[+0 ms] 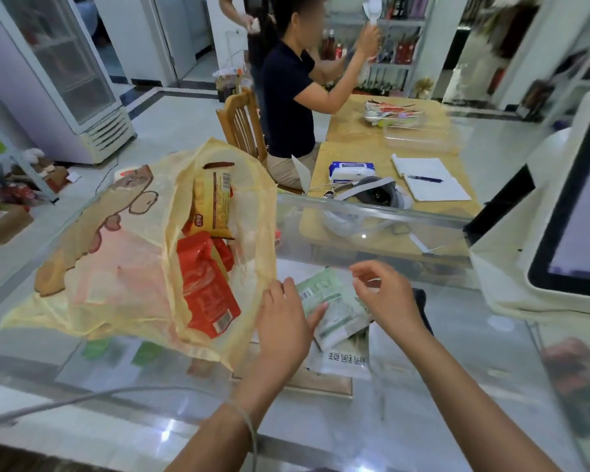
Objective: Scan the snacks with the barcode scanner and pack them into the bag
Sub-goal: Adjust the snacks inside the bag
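A green and white snack packet (327,301) lies barcode-up on the glass counter (457,335), partly over a second white packet (348,361) with printed characters. My left hand (286,321) lies flat at the packet's left edge, thumb resting on it. My right hand (385,294) hovers at its far right corner with fingers loosely curled and a gap between thumb and forefinger. The yellow mesh bag (116,267) lies open just left of my hands, with a red packet (205,287) and a yellow packet (212,206) inside. A dark object (423,308) is mostly hidden behind my right wrist.
A white till screen (573,212) stands at the right edge. A grey cable (82,396) runs across the counter over my left wrist. Beyond the counter a person sits at a wooden table (355,127) holding a notebook, wipes and a headset.
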